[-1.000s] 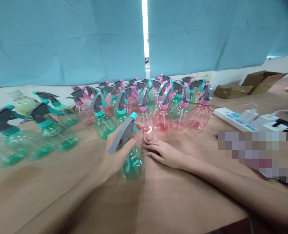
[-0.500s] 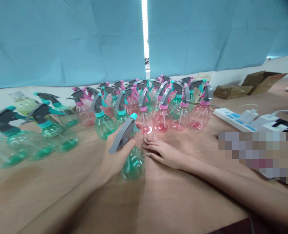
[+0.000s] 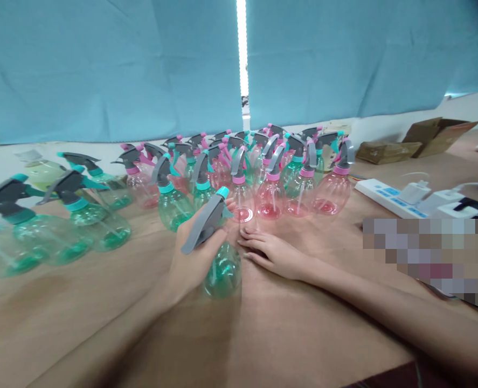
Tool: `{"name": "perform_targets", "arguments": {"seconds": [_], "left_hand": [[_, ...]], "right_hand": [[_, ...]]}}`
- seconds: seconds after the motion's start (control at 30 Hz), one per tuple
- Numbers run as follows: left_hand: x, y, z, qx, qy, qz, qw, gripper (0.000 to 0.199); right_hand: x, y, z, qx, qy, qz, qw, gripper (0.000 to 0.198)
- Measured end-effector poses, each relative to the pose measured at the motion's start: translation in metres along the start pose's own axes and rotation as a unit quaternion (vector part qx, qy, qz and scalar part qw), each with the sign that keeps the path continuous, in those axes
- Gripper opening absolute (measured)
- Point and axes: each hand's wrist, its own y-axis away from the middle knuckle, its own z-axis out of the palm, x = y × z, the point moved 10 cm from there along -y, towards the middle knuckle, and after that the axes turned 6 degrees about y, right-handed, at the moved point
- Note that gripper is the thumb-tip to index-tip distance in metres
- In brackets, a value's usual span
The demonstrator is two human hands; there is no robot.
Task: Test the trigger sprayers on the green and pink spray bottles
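Note:
My left hand (image 3: 196, 248) is wrapped round the neck of a clear green spray bottle (image 3: 223, 272) with a grey and turquoise trigger head, which leans slightly. My right hand (image 3: 277, 254) lies on the brown tabletop (image 3: 295, 328) just right of that bottle, fingers stretched out and holding nothing. Beyond the hands stands a front row of pink spray bottles (image 3: 269, 199), with a green spray bottle (image 3: 174, 207) at its left. Several more pink and green ones crowd behind them, partly hidden.
Several green spray bottles (image 3: 99, 226) stand at the left, near a pale yellow bottle (image 3: 42, 171). On the right lie a white power strip (image 3: 384, 198) with plugs and cables, and cardboard boxes (image 3: 388, 152). A blurred-out patch (image 3: 428, 258) covers something below the strip. A blue sheet (image 3: 101, 70) hangs behind.

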Motion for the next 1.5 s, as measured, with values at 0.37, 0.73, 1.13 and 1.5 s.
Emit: {"name": "perform_targets", "arguments": {"seconds": [0.37,0.73,1.13,1.5], "left_hand": [[0.0,0.0,0.001,-0.007,-0.003,-0.001,1.0,0.035],[0.0,-0.001,0.002,-0.017,0.003,0.007,1.0,0.05],[0.001,-0.002,0.001,-0.006,0.005,-0.006,1.0,0.041],[0.008,-0.003,0.004,-0.011,0.032,0.008,0.999,0.045]], "right_hand": [[0.0,0.0,-0.001,0.004,-0.001,0.0,1.0,0.037],[-0.001,0.0,-0.002,0.007,-0.007,0.0,1.0,0.037],[-0.002,0.0,-0.003,0.006,-0.013,0.004,1.0,0.036],[-0.004,0.0,-0.004,0.002,0.0,0.003,1.0,0.034]]}}
